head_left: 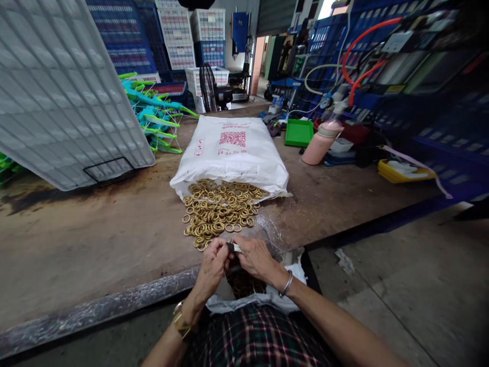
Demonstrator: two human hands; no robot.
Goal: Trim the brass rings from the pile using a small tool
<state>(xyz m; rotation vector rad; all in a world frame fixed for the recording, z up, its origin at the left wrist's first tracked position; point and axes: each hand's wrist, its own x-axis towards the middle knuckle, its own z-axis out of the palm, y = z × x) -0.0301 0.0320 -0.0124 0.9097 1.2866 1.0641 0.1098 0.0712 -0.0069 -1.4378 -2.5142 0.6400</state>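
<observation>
Gold-coloured rings [217,211] spill in a pile from the open end of a white sack [233,145] with a red printed code. Just in front of the pile, my left hand [214,262] is closed, its fingertips pinching something small that I cannot make out. My right hand [256,259] is closed beside it on a small dark and whitish piece [234,247] between the hands. Below them, at my lap, an open white bag [292,300] holds dark contents, partly covered by my hands.
A white crate [76,97] stands tilted at the left, by green and blue plastic parts [156,114]. Behind and right of the sack are a green tray [298,133], a pink bottle [320,145] and a yellow tray [405,172]. The table's front edge [114,306] runs along the lower left.
</observation>
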